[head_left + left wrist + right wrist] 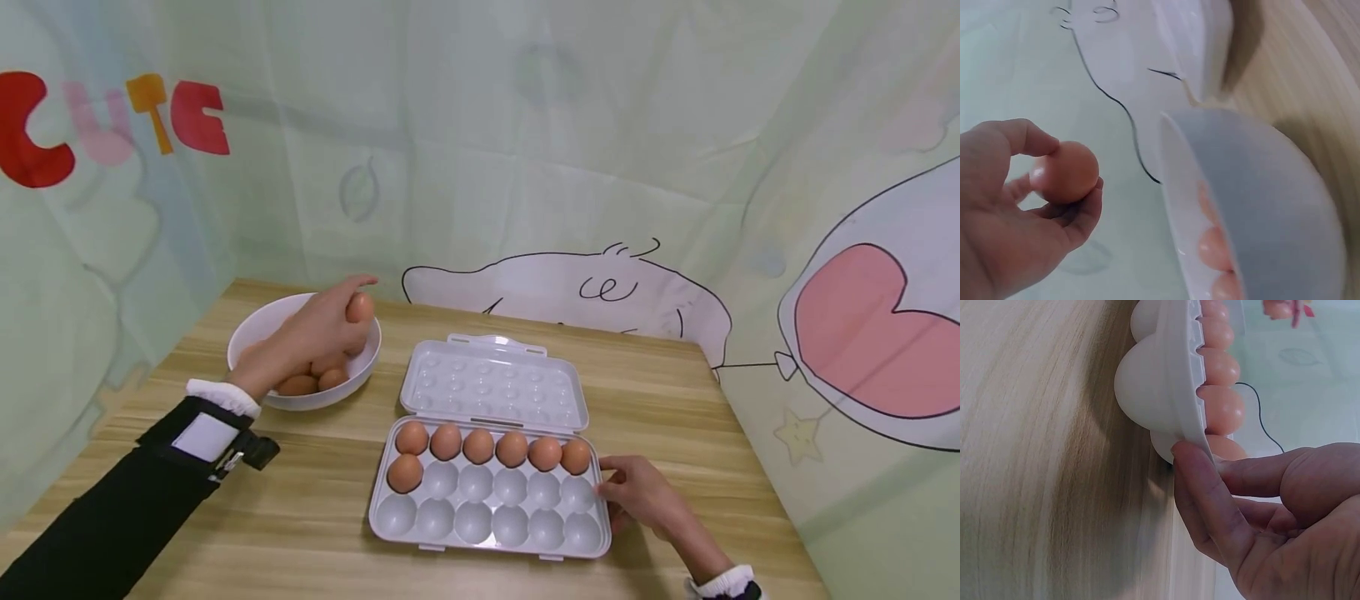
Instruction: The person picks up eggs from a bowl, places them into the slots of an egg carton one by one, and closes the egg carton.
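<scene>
Head view | left hand (318,331): fingers curled round egg (360,307), held above white bowl (307,402) containing more eggs (297,385) | right hand (637,497): thumb and fingers pinching right edge of egg tray (473,523) | lid (495,387) folded open, seven eggs (478,447) seated: far row full, one in middle row

I see orange-brown eggs (512,449), a plain white bowl (315,402) at left and a pale greyish-white box (472,522) nearer the middle. I make out the table (660,400) as light tan, streaked with brown wood grain. The left sleeve (97,508) is black with a white cuff (221,395). Beyond, I get a pale green curtain (480,183): red, pink and orange letters (150,93) at far left, a white figure (555,287) outlined in black at the far side, and, at right, a pink heart (862,333) in a black-edged balloon (915,225) and a faint yellow star (798,436).
</scene>
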The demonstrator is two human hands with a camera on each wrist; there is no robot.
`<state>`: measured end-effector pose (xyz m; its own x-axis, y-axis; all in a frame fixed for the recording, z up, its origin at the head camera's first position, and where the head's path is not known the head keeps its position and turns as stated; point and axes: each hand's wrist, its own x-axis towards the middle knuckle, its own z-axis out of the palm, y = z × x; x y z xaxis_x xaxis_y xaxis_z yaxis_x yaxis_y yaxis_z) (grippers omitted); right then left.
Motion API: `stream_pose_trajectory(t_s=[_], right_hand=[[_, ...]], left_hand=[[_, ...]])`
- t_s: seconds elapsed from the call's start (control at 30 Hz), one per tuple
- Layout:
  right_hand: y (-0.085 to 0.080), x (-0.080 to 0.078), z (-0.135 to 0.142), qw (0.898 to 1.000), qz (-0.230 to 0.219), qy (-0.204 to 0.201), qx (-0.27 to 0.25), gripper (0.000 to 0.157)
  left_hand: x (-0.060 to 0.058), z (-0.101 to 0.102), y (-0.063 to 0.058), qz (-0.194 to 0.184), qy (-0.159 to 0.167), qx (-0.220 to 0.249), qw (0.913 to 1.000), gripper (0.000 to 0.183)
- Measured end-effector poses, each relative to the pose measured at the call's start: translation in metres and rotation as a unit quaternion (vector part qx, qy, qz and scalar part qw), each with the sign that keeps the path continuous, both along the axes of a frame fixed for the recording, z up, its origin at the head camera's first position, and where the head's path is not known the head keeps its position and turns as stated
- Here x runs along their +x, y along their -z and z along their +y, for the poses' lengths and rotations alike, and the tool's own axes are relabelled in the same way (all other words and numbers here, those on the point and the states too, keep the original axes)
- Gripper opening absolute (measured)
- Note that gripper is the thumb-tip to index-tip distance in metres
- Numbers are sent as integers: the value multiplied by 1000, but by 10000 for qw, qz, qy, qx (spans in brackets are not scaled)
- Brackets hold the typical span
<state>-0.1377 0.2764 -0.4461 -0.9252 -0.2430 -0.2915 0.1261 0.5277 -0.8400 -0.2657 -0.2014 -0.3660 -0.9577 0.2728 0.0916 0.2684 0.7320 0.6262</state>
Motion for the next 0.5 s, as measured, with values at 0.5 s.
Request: stream_pose_trajectory(t_s=[0.5], right_hand=[[-2, 1, 0, 9997, -17, -34, -224, 45]], left_hand=[[47, 64, -23, 609, 981, 403, 9925, 35]])
